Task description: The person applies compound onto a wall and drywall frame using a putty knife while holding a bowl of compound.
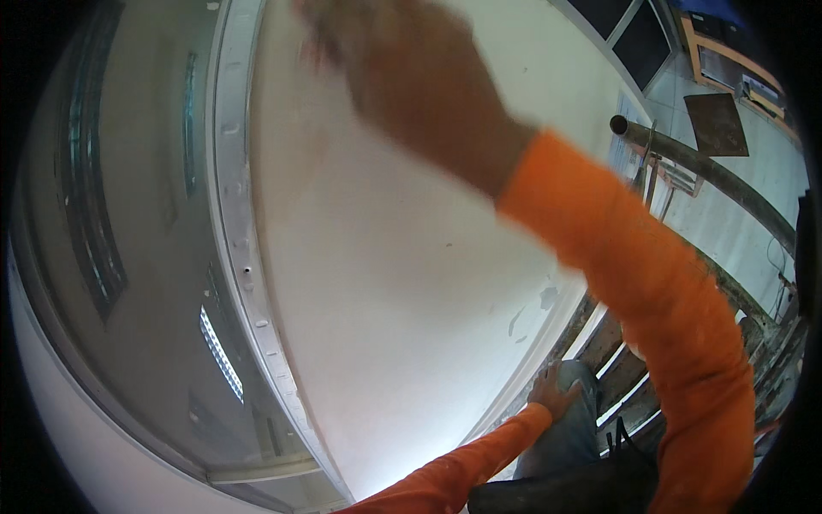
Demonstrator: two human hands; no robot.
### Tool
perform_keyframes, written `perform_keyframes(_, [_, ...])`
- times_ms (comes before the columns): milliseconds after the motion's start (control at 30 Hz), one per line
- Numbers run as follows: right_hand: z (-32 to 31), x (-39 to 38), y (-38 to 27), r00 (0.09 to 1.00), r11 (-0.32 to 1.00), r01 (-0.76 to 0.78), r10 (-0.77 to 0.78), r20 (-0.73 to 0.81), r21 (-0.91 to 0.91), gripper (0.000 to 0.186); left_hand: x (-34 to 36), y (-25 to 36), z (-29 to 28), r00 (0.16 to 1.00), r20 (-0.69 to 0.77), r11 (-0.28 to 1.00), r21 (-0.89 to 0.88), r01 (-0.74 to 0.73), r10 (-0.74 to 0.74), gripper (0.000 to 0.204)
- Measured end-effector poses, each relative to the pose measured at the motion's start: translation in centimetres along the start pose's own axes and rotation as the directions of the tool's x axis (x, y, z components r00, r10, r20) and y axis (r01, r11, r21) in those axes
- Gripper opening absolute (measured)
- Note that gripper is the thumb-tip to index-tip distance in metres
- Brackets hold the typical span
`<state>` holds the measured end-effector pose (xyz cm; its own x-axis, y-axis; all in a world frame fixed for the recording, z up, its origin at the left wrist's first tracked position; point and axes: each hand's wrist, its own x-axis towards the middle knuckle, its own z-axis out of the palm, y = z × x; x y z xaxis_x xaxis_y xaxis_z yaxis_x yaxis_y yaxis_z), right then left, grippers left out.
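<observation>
My right hand is raised across the upper part of a cream-white wall panel, its orange sleeve bent at the elbow. Motion blurs its fingers, close to the left edge of the panel, and whether they hold anything is not visible. Low down, my left hand lies on my knee in grey-blue trousers, its fingers spread and nothing in them. A pale frame strip with small notches and a dark hole runs down the panel's left side. Small marks and grey patches show on the panel.
Left of the strip, a glossy glass pane reflects lights. Wooden planks with gaps lie beneath me. A metal pipe crosses on the right, above a pale tiled floor with a brown board and a wooden-framed cabinet.
</observation>
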<state>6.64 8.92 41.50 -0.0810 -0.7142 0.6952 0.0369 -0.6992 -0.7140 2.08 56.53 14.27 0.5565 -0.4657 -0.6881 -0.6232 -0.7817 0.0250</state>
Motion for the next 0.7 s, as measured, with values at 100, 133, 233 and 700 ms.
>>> perform_keyframes(100, [1.0, 4.7, 5.1, 0.983, 0.989, 0.086, -0.104, -0.149, -0.124, 0.043, 0.1, -0.5, 0.5, 1.000, -0.024, 1.000, -0.015, 0.004, -0.004, 0.087])
perform_keyframes(133, [2.0, 4.7, 5.3, 0.983, 0.991, 0.085, -0.101, -0.151, -0.108, 0.043, 0.1, -0.5, 0.0, 0.999, -0.034, 1.000, -0.017, 0.016, -0.017, 0.087])
perform_keyframes(233, [3.0, 3.1, 5.2, 0.939, 0.957, 0.286, -0.290, -0.184, -0.051, 0.041, -0.1, 1.4, -1.0, 0.999, -0.012, 0.999, -0.034, 0.034, -0.034, 0.086])
perform_keyframes(700, [-1.2, -0.3, 3.8, 0.999, 0.994, 0.041, -0.042, 0.009, 0.099, 0.031, 0.9, -2.2, 2.8, 0.992, -0.044, 0.988, 0.099, -0.117, 0.122, 0.087])
